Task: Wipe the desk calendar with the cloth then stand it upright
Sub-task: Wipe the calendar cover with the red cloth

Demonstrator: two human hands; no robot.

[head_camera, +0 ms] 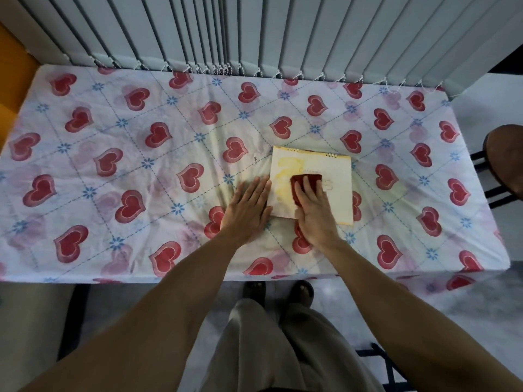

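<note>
A cream desk calendar (336, 176) with spiral rings along its far edge lies flat on the table, right of centre. A folded red cloth (307, 181) sits on its page. My right hand (314, 213) presses flat on the cloth with straight fingers, and most of the cloth is hidden under it. My left hand (249, 209) lies flat on the tablecloth against the calendar's left edge, fingers straight.
The table wears a white cloth with red hearts (127, 165). Vertical blinds (254, 32) hang along its far edge. A brown stool (506, 162) stands at the right end. My legs and sandalled feet stand below the table's near edge.
</note>
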